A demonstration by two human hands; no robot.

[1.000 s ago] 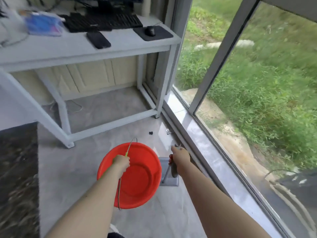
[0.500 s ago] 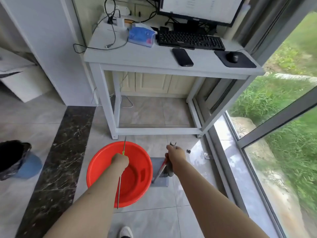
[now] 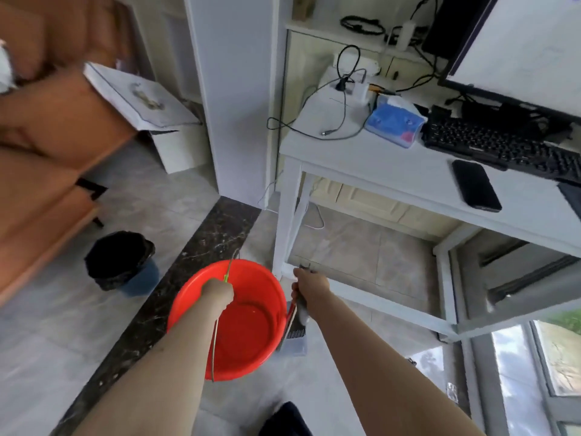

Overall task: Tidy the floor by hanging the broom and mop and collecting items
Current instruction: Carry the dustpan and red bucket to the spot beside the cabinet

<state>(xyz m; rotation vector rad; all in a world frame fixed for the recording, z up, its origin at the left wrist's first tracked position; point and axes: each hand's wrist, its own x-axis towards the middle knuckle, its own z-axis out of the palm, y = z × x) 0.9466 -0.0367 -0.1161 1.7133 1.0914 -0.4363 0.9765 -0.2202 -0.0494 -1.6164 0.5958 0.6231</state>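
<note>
- Left hand (image 3: 218, 292) clenched round the wire handle (image 3: 214, 347) of the red bucket (image 3: 229, 319); bucket hangs clear of the floor, level, nothing visible inside.
- Right hand (image 3: 309, 286) grips a bundle of tools (image 3: 297, 313), among them a red-edged brush head; exact items too blurred to tell. Bundle hangs just right of the bucket, touching or nearly touching its rim.
- Step in hand, as judged: carrying collected items. Keep the bucket low and steady, and the bundle upright so nothing slips out.
- White desk (image 3: 393, 171) leg stands just beyond the bucket, to its right: the nearest edge to catch.
- Black bin (image 3: 121, 262) sits left of the bucket, well apart.
- Open tile lies left of the bucket, between bin and dark stone strip (image 3: 176, 284); the better path.
</note>
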